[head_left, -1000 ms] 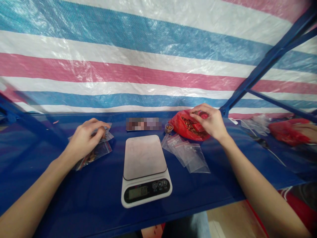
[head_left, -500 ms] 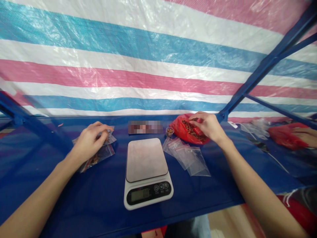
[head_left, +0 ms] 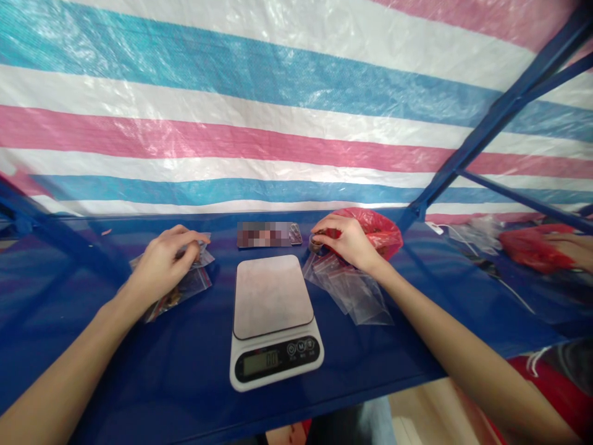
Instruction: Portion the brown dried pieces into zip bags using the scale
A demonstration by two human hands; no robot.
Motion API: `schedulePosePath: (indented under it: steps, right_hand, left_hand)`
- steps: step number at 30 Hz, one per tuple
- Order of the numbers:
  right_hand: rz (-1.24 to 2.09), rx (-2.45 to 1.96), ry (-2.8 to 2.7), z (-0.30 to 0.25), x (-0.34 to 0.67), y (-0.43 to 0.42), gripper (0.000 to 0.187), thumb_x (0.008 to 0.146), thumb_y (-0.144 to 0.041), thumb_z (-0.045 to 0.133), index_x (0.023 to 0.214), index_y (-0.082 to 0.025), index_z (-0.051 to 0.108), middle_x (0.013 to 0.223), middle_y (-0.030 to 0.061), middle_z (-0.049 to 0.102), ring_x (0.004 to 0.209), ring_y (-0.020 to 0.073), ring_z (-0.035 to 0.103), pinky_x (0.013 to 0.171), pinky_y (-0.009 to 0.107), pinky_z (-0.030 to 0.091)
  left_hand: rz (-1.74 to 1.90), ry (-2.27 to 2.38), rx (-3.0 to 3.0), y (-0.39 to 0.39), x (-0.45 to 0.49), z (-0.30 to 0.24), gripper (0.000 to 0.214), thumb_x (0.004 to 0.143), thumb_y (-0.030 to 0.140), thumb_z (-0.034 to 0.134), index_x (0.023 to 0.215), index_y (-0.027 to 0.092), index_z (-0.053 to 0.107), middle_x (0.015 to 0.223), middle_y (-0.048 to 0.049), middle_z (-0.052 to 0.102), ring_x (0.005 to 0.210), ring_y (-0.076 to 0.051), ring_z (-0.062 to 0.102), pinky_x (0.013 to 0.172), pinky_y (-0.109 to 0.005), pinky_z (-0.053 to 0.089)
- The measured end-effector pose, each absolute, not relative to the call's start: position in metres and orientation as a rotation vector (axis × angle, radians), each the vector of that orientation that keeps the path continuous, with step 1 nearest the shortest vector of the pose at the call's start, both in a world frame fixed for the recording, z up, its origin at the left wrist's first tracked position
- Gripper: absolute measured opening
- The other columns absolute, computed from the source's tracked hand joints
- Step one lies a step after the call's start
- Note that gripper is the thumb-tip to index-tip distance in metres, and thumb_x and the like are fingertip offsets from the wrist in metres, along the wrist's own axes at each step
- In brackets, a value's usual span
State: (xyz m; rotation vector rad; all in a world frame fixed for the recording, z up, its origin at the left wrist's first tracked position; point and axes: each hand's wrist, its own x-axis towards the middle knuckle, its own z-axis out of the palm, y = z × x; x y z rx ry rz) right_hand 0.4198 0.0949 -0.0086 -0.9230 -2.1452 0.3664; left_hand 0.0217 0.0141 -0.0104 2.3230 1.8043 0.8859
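Note:
My left hand lies with curled fingers over small clear zip bags, its thumb and forefinger closed at the edge of one zip bag. A lower zip bag holds brown dried pieces. My right hand pinches a few reddish-brown dried pieces at the mouth of a small clear cup; the fingers partly hide the cup. Behind that hand an open red plastic bag is partly covered. A white kitchen scale between my hands has a bare plate and seems to read 0.0.
Flat zip bags overlap right of the scale. A phone, partly blurred out, lies behind it. Blue frame bars and a striped sheet close off the back. At far right, another person's hand touches a red bag.
My right hand has moved left from the red bag to the small cup, with pieces between its fingertips. The left hand stays at the zip bags.

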Motion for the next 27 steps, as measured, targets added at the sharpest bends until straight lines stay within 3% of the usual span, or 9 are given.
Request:
schedulePosePath:
  steps: [13, 20, 24, 27]
  right_hand:
    - [0.312, -0.856, -2.194, -0.007, 0.422, 0.091, 0.013, 0.096, -0.023, 0.073, 0.086, -0.021, 0.081, 0.094, 0.0056, 0.08, 0.086, 0.0213, 0.074, 0.082, 0.034, 0.057]
    - [0.417, -0.929, -2.131, -0.005, 0.424, 0.088, 0.022, 0.103, -0.031, 0.063, 0.107, -0.022, 0.083, 0.112, 0.0059, 0.083, 0.097, 0.0239, 0.079, 0.088, 0.036, 0.06]
    - [0.471, -0.974, -2.064, 0.0, 0.427, 0.087, 0.026, 0.103, -0.033, 0.061, 0.115, -0.021, 0.081, 0.104, 0.0055, 0.084, 0.096, 0.0243, 0.08, 0.091, 0.038, 0.061]
    - [0.412, -0.969, -2.089, 0.001, 0.434, 0.087, 0.02, 0.097, -0.028, 0.07, 0.112, -0.021, 0.081, 0.104, 0.0059, 0.084, 0.097, 0.0242, 0.079, 0.094, 0.038, 0.06]
  left_hand:
    - [0.885, 1.796, 2.349, 0.015, 0.021, -0.011, 0.043, 0.099, 0.034, 0.039, 0.103, 0.016, 0.077, 0.099, -0.0078, 0.074, 0.094, -0.023, 0.067, 0.092, -0.037, 0.049]
    - [0.9, 1.798, 2.34, 0.014, 0.021, -0.01, 0.045, 0.098, 0.036, 0.039, 0.103, 0.015, 0.078, 0.098, -0.0084, 0.074, 0.093, -0.025, 0.068, 0.091, -0.039, 0.05]
    - [0.913, 1.788, 2.354, 0.015, 0.02, -0.012, 0.044, 0.098, 0.036, 0.039, 0.104, 0.015, 0.078, 0.098, -0.0083, 0.074, 0.093, -0.025, 0.068, 0.09, -0.039, 0.051]
    - [0.92, 1.781, 2.365, 0.015, 0.02, -0.012, 0.043, 0.098, 0.035, 0.04, 0.102, 0.017, 0.078, 0.099, -0.0076, 0.074, 0.094, -0.025, 0.069, 0.091, -0.039, 0.051]
